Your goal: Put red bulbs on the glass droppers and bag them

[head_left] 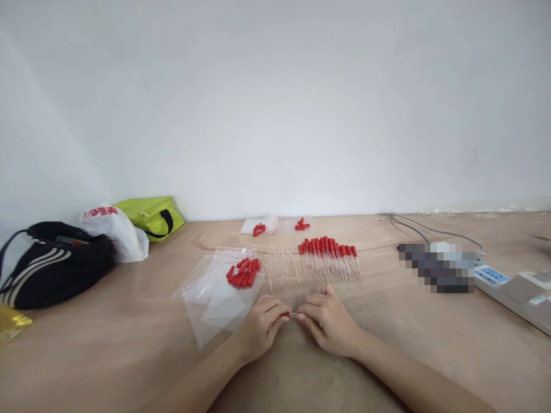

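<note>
Near the table's front, my left hand (263, 328) is closed on a small red rubber cap (286, 314). My right hand (328, 322) pinches a thin clear tube (294, 315), whose left end meets the cap between the two hands. Beyond my right hand lies a row of clear tubes with red caps (329, 249). Left of that row are several clear tubes without caps (279, 264). A pile of loose red caps (243, 273) rests on clear plastic bags (215, 310), beyond my left hand.
Small bags with red caps (302, 224) lie near the wall. A black bag (55, 264), a white plastic bag (114, 232) and a green bag (150, 215) stand at the left. A power strip (512, 292) and a blurred dark object (437, 267) are at the right.
</note>
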Action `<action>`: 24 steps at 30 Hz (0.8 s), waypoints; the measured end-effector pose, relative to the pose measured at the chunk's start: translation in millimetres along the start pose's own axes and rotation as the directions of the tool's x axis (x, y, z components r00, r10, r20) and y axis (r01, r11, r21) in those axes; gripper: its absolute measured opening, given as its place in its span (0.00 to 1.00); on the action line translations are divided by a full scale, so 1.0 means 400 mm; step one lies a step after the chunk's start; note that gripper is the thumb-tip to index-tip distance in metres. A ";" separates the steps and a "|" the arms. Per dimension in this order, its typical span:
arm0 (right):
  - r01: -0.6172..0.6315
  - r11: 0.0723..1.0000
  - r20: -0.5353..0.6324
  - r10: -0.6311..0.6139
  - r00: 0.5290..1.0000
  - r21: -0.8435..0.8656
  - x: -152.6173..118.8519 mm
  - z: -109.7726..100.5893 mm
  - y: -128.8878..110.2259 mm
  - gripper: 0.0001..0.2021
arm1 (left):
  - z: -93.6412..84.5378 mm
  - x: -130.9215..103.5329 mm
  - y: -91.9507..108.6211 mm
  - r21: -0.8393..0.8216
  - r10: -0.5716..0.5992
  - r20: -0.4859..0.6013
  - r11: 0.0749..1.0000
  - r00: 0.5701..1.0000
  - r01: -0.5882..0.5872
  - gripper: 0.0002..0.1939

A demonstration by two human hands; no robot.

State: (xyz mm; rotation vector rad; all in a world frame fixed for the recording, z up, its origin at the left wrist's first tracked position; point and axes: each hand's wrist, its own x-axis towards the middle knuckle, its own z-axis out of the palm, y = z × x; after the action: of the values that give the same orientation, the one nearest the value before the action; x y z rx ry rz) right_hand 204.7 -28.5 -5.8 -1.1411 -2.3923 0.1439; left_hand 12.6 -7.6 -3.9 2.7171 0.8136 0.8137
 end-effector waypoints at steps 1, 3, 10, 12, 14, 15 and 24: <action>0.011 0.999 0.021 -0.010 1.000 -0.034 0.002 -0.008 -0.002 0.12 | -0.001 0.000 -0.003 0.002 0.006 0.003 1.000 1.000 -0.006 0.12; 0.030 0.995 0.074 -0.023 0.997 -0.094 0.003 -0.023 -0.002 0.10 | -0.001 -0.003 -0.009 0.000 -0.013 0.002 1.000 1.000 0.013 0.11; -0.388 0.921 -0.057 0.389 0.919 0.033 0.035 -0.042 0.071 0.11 | -0.007 -0.008 -0.016 -0.081 -0.299 0.015 0.951 0.954 0.300 0.12; -0.550 0.828 -0.128 0.560 0.819 0.105 0.072 -0.038 0.096 0.10 | -0.011 -0.004 -0.013 -0.079 -0.283 0.071 0.954 0.957 0.288 0.07; -0.639 0.763 -0.177 0.646 0.743 0.101 0.120 -0.029 0.110 0.12 | -0.014 0.000 -0.010 -0.078 -0.266 0.091 0.959 0.960 0.273 0.07; -0.663 0.745 -0.195 0.663 0.723 0.076 0.145 -0.022 0.113 0.13 | -0.015 0.001 -0.008 -0.080 -0.266 0.090 0.959 0.960 0.273 0.07; -0.760 0.632 -0.195 0.735 0.649 -0.151 0.234 0.039 0.121 0.10 | -0.015 -0.004 -0.011 -0.087 -0.253 0.097 0.961 0.963 0.261 0.07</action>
State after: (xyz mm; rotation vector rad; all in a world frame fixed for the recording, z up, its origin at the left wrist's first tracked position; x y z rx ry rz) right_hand 181.4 75.1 1.5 -2.1481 -1.6978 0.0763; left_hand 6.4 -4.7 -1.1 2.4719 1.0492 0.6581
